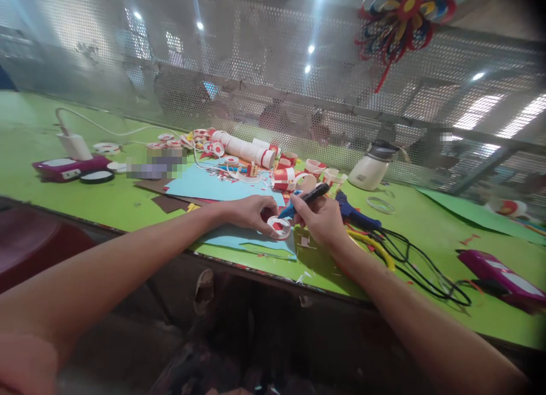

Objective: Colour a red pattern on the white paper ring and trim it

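Note:
My left hand (260, 214) pinches the edge of a cut-off paper cup bottom (280, 228), a small white disc with red in its middle. It is held just above light blue paper near the table's front edge. My right hand (321, 217) is closed round a pen-like tool (315, 194) with a black body and a blue front part. The blue end points down at the disc; whether it touches cannot be made out. A dark blue glue gun (356, 214) lies right beside my right hand, with red-and-white cut paper cups (283, 179) just behind.
Stacked white cups (243, 148) and round cut pieces lie at the back. Purple power strips (63, 166) sit at both ends of the green table. Black cords (420, 270) loop at the right, past a yellow ring (379, 248). A white jug (370, 166) stands near the mesh panel.

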### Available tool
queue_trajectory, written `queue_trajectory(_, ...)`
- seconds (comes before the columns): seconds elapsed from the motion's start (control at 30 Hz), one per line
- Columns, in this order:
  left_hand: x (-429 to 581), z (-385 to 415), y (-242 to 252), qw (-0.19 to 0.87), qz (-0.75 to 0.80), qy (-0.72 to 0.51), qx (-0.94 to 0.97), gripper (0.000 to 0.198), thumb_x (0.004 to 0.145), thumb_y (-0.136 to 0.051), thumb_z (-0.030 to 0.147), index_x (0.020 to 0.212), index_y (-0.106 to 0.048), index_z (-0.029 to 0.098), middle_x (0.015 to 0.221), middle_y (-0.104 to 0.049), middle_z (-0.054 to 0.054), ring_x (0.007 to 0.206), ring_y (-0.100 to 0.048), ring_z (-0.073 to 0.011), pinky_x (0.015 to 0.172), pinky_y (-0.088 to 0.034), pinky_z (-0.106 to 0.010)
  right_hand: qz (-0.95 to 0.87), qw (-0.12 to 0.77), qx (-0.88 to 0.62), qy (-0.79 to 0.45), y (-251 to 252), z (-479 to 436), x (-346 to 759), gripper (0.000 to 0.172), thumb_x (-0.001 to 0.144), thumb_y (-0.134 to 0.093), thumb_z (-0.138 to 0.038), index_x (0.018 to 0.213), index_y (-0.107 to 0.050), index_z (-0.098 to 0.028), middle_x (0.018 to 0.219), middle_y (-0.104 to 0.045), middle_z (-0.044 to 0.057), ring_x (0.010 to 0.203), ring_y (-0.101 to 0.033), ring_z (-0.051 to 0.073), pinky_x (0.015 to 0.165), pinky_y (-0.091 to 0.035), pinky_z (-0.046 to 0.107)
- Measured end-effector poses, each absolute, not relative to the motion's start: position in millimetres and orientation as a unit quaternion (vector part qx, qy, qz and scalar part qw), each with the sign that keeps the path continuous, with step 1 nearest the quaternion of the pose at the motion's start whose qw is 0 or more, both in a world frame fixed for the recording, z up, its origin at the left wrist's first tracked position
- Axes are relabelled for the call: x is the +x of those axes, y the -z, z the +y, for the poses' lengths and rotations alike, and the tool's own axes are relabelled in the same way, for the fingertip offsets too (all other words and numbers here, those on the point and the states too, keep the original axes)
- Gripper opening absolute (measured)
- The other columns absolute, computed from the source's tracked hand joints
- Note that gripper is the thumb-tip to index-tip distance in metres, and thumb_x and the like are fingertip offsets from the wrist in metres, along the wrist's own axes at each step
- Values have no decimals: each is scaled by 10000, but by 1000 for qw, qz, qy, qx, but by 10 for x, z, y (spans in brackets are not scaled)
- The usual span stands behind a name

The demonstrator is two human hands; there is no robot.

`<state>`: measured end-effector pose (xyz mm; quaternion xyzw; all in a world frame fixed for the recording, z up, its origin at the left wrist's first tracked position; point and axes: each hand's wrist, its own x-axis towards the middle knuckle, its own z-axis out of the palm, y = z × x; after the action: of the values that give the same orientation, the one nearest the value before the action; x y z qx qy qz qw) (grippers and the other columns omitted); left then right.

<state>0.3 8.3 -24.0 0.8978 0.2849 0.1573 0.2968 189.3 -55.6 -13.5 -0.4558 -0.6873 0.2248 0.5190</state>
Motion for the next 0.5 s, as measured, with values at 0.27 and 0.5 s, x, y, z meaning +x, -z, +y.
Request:
queue_trajectory(0.27, 11, 75, 213, 283, 271, -154, 907, 478, 618, -729, 539, 834, -539, 157, 750, -484, 17, 673, -414, -118, 615, -320, -255, -705, 499, -456, -216, 184, -522, 1912, 308, 786, -656, -453, 770, -625, -147, 514, -605, 4, 449, -531, 134, 457, -419, 251)
queue_trajectory(0.5, 8, 66, 180, 281, 274, -138, 910, 465, 629, -729, 524, 831, -526, 158, 753, -471, 16, 671, -413, -117, 601, -322, -251, -707, 506, -442, -222, 188, -535, 1885, 300, 784, -652, -449, 772, -621, -151, 540, -610, 5, 467, -534, 139, 483, -429, 265)
